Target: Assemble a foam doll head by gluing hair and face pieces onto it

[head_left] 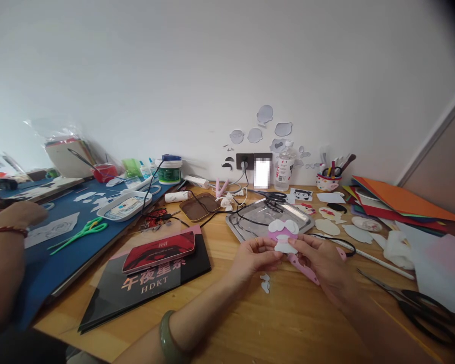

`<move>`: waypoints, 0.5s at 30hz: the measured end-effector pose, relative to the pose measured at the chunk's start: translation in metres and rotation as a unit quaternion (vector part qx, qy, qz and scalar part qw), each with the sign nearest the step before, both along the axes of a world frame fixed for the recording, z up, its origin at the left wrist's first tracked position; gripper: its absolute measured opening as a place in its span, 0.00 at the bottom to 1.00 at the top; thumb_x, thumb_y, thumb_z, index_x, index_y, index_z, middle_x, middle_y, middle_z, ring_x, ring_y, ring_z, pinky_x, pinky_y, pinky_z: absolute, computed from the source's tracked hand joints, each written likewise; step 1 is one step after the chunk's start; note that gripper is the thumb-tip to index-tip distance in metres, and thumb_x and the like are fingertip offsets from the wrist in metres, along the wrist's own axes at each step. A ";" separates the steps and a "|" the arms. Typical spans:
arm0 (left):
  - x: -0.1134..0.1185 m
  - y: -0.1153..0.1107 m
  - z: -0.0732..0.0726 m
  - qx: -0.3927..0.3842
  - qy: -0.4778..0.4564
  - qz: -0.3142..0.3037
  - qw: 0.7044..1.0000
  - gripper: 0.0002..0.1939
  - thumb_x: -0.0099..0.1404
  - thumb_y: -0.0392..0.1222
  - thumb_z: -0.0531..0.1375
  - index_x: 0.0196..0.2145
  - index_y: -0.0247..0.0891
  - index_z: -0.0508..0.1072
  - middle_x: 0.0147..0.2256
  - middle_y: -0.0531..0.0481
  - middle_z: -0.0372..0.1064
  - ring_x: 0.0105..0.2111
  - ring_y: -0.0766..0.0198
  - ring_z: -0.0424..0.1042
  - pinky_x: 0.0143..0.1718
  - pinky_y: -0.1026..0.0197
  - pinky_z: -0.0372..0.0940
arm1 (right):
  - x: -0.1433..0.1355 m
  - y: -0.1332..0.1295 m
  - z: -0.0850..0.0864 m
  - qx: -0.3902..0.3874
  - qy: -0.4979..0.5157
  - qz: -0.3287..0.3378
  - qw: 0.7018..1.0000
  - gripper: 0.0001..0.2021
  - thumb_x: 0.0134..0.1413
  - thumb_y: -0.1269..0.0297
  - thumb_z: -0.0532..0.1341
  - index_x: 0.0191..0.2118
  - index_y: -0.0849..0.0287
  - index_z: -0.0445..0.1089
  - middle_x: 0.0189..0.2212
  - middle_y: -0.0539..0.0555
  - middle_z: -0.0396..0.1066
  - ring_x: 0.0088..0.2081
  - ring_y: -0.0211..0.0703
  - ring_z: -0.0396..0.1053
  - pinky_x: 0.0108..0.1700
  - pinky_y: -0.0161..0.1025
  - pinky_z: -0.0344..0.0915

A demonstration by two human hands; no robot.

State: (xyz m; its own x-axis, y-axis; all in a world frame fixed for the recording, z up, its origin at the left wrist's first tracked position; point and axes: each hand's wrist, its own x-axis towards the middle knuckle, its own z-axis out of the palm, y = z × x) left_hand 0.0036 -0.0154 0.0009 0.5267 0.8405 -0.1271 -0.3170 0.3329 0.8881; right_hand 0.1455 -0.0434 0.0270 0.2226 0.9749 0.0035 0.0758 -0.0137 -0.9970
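we hold a pink-and-white cut-out between both hands, just beyond the fingertips. our left hand pinches its left edge between thumb and fingers, and our right hand pinches its right edge in the same way. under the right hand we see a pink tool; we cannot tell whether that hand grips it too. just below the left hand, small white scraps lie on the wooden table. beyond both hands sits a grey tray, and beyond the right hand are pale cut-out shapes. to the right of the right hand we have black-handled scissors, their blades parted slightly. left of the left hand lies a black folder with a red box on it. well apart, farther left, is a co-worker's hand, near green scissors.
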 end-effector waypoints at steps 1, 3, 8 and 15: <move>0.000 0.000 0.000 0.003 0.005 -0.007 1.000 0.16 0.42 0.42 0.67 0.29 0.34 0.71 0.26 0.50 0.69 0.25 0.68 0.67 0.30 0.65 0.60 | 0.000 0.000 0.000 -0.001 0.001 -0.003 1.000 0.17 0.33 0.49 0.62 0.21 0.61 0.69 0.13 0.48 0.62 0.15 0.31 0.55 0.15 0.31 0.52; 0.000 -0.001 0.000 0.010 0.011 -0.013 1.000 0.15 0.42 0.43 0.67 0.28 0.34 0.71 0.25 0.50 0.69 0.25 0.68 0.67 0.30 0.65 0.60 | 0.000 0.000 -0.001 -0.010 0.000 -0.008 1.000 0.17 0.33 0.50 0.63 0.21 0.61 0.69 0.14 0.48 0.62 0.15 0.31 0.55 0.16 0.31 0.52; 0.000 0.000 0.000 0.018 0.015 -0.012 1.000 0.14 0.43 0.43 0.66 0.28 0.33 0.72 0.25 0.50 0.70 0.24 0.69 0.66 0.31 0.65 0.60 | 0.001 0.000 -0.003 -0.022 0.000 -0.013 1.000 0.15 0.33 0.51 0.63 0.21 0.60 0.68 0.14 0.47 0.61 0.15 0.31 0.55 0.16 0.31 0.51; 0.000 0.001 0.001 -0.014 0.030 0.014 0.999 0.14 0.41 0.44 0.67 0.26 0.32 0.72 0.23 0.50 0.70 0.24 0.68 0.67 0.29 0.66 0.60 | 0.000 0.001 -0.004 -0.020 0.018 -0.018 0.999 0.16 0.34 0.50 0.63 0.22 0.60 0.67 0.13 0.45 0.58 0.15 0.31 0.53 0.16 0.31 0.50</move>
